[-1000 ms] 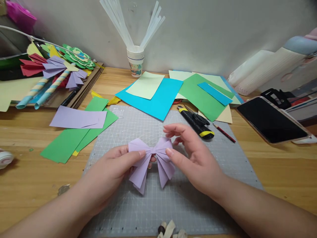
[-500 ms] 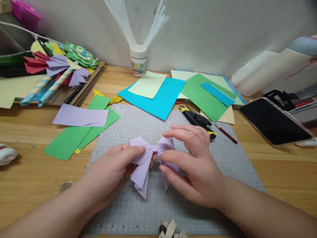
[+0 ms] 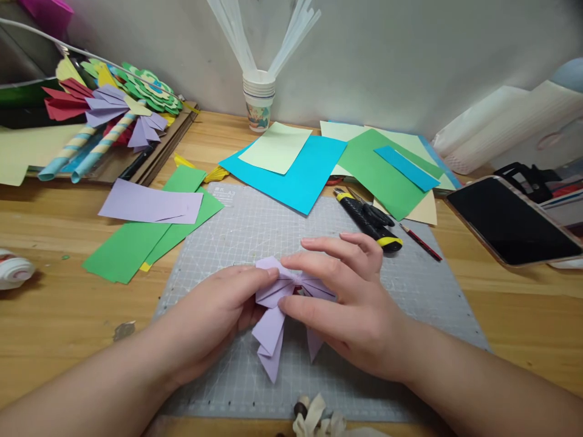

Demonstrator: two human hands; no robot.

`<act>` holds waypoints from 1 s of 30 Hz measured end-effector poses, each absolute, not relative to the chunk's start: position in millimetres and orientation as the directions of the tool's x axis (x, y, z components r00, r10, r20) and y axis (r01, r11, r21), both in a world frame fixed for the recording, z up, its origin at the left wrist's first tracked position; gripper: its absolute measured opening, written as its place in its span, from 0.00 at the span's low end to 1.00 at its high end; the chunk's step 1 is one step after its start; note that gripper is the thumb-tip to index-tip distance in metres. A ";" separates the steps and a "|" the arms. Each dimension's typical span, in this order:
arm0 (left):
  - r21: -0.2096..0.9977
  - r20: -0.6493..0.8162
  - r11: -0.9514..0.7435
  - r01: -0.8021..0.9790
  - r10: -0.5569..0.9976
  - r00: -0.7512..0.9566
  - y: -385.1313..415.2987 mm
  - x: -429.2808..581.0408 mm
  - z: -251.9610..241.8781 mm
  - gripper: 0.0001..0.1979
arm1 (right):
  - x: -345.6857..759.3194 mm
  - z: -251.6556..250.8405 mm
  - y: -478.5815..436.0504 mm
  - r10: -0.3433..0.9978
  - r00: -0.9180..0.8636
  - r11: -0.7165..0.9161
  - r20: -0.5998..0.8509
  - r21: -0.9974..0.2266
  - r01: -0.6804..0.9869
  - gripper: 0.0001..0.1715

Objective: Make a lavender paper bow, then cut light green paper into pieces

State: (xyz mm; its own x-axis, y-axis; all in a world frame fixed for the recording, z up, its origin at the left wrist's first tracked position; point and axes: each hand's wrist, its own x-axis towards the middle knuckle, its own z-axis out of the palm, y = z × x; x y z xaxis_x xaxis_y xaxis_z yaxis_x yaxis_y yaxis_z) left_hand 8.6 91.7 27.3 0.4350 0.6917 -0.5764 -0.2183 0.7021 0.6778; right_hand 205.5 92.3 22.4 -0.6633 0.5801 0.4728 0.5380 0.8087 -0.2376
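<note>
A light purple folded-paper bow (image 3: 273, 291) is held above the cutting mat, its two tails hanging down. My left hand (image 3: 232, 297) pinches the bow's left loop, thumb on top and the other fingers behind it. My right hand (image 3: 350, 297) reaches across the right half of the bow with its fingers spread. Two of its fingertips rest at or near the left loop, close to the knot. Much of the right loop and right tail is hidden behind this hand.
A grey cutting mat (image 3: 204, 376) lies below. Beyond it are a utility knife (image 3: 364, 221), a pencil (image 3: 421, 243) and blue paper (image 3: 314, 176). Green strips (image 3: 127, 249) and a purple strip (image 3: 150, 203) lie left, a phone (image 3: 514, 221) right. Behind stands a paper cup (image 3: 259, 106) with white sticks.
The bow and my left hand have shifted slightly right and down in view. My right hand's fingers have moved left across the bow, from the right loop toward the left one.
</note>
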 end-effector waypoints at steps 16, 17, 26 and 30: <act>0.692 -0.569 0.674 -0.259 0.730 0.379 92.8 8.1 26.8 0.10 | 204.9 27.0 96.2 0.650 -0.603 0.759 0.461 -0.428 0.491 0.06; 0.700 -0.556 0.667 -0.255 0.734 0.391 93.0 7.9 26.8 0.11 | 205.3 28.1 97.0 0.673 -0.580 0.738 0.459 -0.471 0.484 0.06; 0.755 -0.521 0.616 -0.226 0.772 0.364 94.6 8.0 23.1 0.14 | 203.2 35.8 96.0 0.742 -0.519 0.642 0.424 -0.672 0.370 0.09; 0.766 -0.496 0.591 -0.252 0.794 0.351 95.8 7.8 21.1 0.15 | 202.7 36.1 93.1 0.705 -0.582 0.662 0.405 -0.670 0.336 0.08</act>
